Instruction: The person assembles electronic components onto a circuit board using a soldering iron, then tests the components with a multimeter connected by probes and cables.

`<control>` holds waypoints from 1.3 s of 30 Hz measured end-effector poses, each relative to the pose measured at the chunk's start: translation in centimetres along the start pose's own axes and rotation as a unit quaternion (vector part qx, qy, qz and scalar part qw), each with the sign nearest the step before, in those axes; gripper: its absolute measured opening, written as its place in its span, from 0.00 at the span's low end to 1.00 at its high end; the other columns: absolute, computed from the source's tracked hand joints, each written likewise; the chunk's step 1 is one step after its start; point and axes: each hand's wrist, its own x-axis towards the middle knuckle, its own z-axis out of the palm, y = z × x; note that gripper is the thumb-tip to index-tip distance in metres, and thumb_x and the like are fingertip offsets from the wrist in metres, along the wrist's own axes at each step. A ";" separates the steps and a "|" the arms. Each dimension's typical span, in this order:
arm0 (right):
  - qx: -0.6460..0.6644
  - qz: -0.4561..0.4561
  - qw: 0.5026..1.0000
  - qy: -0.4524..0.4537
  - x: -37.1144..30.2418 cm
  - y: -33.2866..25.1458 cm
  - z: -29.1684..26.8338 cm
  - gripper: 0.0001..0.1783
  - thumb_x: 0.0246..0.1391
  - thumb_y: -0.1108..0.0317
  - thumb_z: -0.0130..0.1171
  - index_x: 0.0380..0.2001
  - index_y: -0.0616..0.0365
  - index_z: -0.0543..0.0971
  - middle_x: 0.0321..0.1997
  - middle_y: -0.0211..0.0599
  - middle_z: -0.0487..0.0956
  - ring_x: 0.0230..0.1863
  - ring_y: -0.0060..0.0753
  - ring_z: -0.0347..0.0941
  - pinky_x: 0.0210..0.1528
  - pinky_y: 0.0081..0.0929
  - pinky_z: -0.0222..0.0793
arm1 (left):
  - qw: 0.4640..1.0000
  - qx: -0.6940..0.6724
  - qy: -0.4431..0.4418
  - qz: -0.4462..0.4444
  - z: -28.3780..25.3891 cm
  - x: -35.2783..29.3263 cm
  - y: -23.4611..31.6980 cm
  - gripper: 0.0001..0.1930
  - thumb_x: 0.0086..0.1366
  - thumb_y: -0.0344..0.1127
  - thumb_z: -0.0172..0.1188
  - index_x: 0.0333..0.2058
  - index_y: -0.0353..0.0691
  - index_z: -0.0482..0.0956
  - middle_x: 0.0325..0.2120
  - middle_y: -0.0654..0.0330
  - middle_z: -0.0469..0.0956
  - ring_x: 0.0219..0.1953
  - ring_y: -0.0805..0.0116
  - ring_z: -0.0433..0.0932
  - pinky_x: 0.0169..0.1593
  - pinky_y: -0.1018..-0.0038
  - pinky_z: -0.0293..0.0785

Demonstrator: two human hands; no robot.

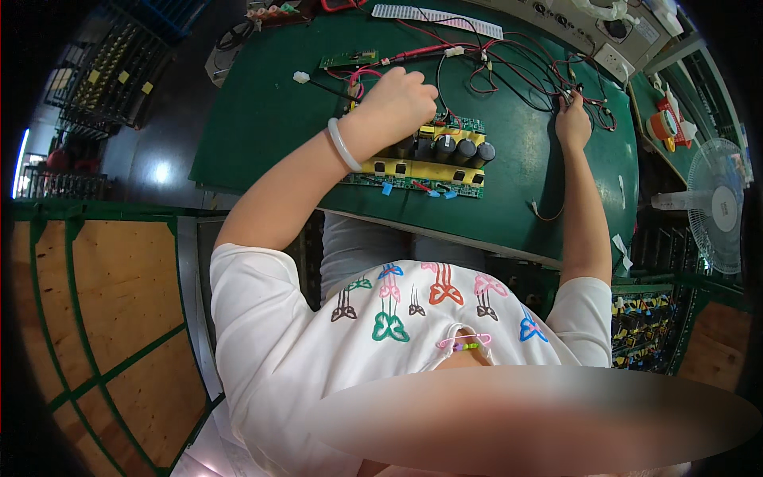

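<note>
My left hand [393, 107] is closed, its fingers curled down over the far left part of a power circuit board [429, 168]. Whatever those fingers hold is hidden beneath them. The board has yellow-wrapped parts, a row of black capacitors [463, 151] and blue tabs along its near side. Over to the right, my right hand [574, 123] pinches the end of a tangle of red and black cables [520, 67]. A white connector [301, 77] on a black lead sticks out left of the board. Behind it lies a small green circuit board [350, 60].
The green-topped table [270, 127] carries a white perforated strip [437, 20] at its far edge. A grey instrument [556, 28] and a white power socket [613, 61] stand at the back right. A white fan [719, 203] is beyond the right edge; racks [111, 71] are at left.
</note>
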 end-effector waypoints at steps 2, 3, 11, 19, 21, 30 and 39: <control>-0.005 0.001 1.000 -0.005 0.1 0.0 0.2 0.23 0.61 0.50 0.52 0.54 0.48 0.71 0.38 0.50 0.83 0.41 0.57 0.79 0.41 0.50 0.73 | 1.000 0.013 -0.005 -0.015 -1.0 0.0 -1.3 0.09 0.49 0.30 0.62 0.31 0.49 0.82 0.27 0.67 0.77 0.35 0.66 0.78 0.39 0.68 0.75; -0.004 0.000 1.000 -0.005 0.2 0.1 0.2 0.23 0.61 0.50 0.52 0.54 0.48 0.71 0.38 0.50 0.83 0.41 0.57 0.79 0.41 0.50 0.73 | 0.999 0.024 -0.009 -0.028 -1.6 -0.1 -2.3 0.08 0.48 0.29 0.62 0.29 0.49 0.81 0.27 0.66 0.78 0.36 0.65 0.80 0.38 0.67 0.76; -0.002 -0.003 1.000 0.001 0.0 0.8 -0.2 0.22 0.62 0.50 0.51 0.55 0.48 0.71 0.39 0.48 0.83 0.41 0.55 0.79 0.41 0.49 0.73 | 0.996 0.067 0.042 -0.051 -6.8 -5.5 -12.5 0.03 0.46 0.30 0.61 0.23 0.46 0.78 0.25 0.63 0.75 0.34 0.62 0.76 0.40 0.66 0.69; 0.001 -0.019 1.000 0.010 0.1 1.0 0.4 0.22 0.63 0.50 0.49 0.55 0.49 0.71 0.40 0.46 0.83 0.41 0.55 0.80 0.41 0.48 0.73 | 0.953 -0.175 0.086 -0.230 0.7 -11.6 -15.2 0.07 0.62 0.28 0.59 0.38 0.40 0.83 0.33 0.62 0.81 0.40 0.65 0.80 0.47 0.69 0.74; 0.007 -0.018 1.000 0.011 0.1 0.7 0.3 0.22 0.63 0.50 0.49 0.55 0.49 0.71 0.40 0.47 0.83 0.41 0.56 0.79 0.41 0.48 0.73 | 0.807 -0.450 0.176 -0.339 2.3 -12.5 -15.2 0.10 0.68 0.32 0.57 0.45 0.37 0.80 0.40 0.61 0.82 0.45 0.71 0.80 0.52 0.75 0.74; 0.001 -0.012 1.000 -0.004 0.1 0.3 -0.2 0.23 0.63 0.50 0.49 0.55 0.49 0.71 0.40 0.48 0.83 0.43 0.55 0.79 0.42 0.49 0.72 | 0.776 -0.522 0.134 -0.328 2.7 -14.1 -14.0 0.08 0.68 0.30 0.57 0.43 0.36 0.80 0.39 0.61 0.81 0.44 0.71 0.80 0.53 0.74 0.73; 0.002 -0.014 1.000 -0.004 0.2 0.3 -0.6 0.23 0.63 0.50 0.49 0.55 0.50 0.71 0.45 0.43 0.83 0.45 0.54 0.79 0.44 0.47 0.72 | 0.967 -0.206 0.015 -0.148 -0.9 -12.1 -7.6 0.03 0.57 0.30 0.63 0.31 0.39 0.83 0.26 0.60 0.73 0.36 0.61 0.75 0.59 0.63 0.66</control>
